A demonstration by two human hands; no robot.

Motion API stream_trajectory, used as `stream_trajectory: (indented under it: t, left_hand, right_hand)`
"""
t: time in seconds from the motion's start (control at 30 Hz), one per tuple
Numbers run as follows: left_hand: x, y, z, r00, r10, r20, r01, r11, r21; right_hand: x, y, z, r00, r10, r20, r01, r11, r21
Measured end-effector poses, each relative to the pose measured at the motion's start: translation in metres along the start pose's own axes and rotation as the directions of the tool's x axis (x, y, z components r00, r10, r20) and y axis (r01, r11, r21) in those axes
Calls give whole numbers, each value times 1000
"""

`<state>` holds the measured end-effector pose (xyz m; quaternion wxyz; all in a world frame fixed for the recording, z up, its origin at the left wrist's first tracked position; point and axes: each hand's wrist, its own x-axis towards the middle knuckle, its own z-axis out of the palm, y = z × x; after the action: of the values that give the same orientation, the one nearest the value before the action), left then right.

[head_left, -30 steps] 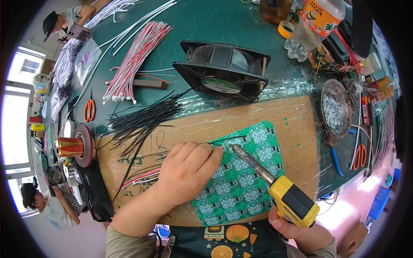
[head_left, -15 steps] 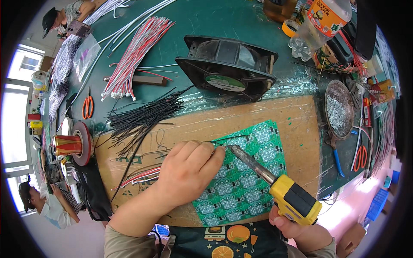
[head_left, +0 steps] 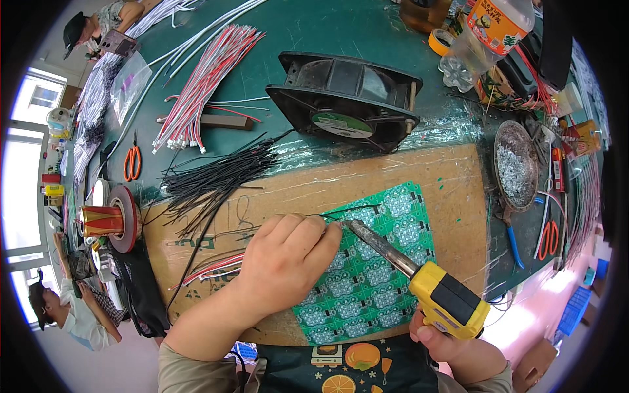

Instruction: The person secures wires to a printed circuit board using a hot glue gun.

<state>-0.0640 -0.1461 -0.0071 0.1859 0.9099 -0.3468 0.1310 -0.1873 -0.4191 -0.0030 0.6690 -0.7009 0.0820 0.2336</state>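
A green panel of small circuit boards (head_left: 383, 281) lies on a brown board in front of me. My left hand (head_left: 285, 259) rests over its left part, fingers pinched together on a thin wire; the fingertips hide most of the grip. A black wire (head_left: 354, 209) runs from beside those fingers across the top of the panel. Red and white wires (head_left: 219, 267) come out on the other side of the hand. My right hand (head_left: 439, 337) grips a yellow and black soldering iron (head_left: 449, 298). Its tip reaches the panel right beside my left fingertips.
Beyond the brown board (head_left: 452, 190) stands a black fan (head_left: 344, 98). Black wires (head_left: 223, 170) and red-white wires (head_left: 209, 85) lie left of it. A solder spool (head_left: 128, 219) is at left, a metal pan (head_left: 516, 167) at right. Two other people are at far left.
My hands and the soldering iron stay almost in place. At lower left, the other person has raised an arm.
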Motion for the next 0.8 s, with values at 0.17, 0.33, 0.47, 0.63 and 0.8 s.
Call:
stream_trajectory:
  t: [0.17, 0.33, 0.47, 0.63, 0.8]
  left_hand:
    - [0, 0, 0, 1000, 4, 3, -4, 1000, 4]
    - [0, 0, -2, 1000, 1, 14, -1, 1000, 10]
    - [-1, 0, 0, 1000, 6, 5, -6, 1000, 14]
    - [-1, 0, 0, 1000, 5, -2, -5, 1000, 18]
    - [0, 1, -1, 1000, 7, 6, -7, 1000, 25]
  right_hand:
    - [1, -2, 1, 1000, -20, -13, 20, 1000, 18]
    - [1, -2, -1, 1000, -22, 17, 22, 999, -26]
    - [0, 1, 1, 1000, -4, -15, 4, 1000, -19]
    - [3, -2, 3, 999, -35, -26, 35, 999, -11]
    - [2, 10, -6, 982, -149, 118, 146, 989, 33]
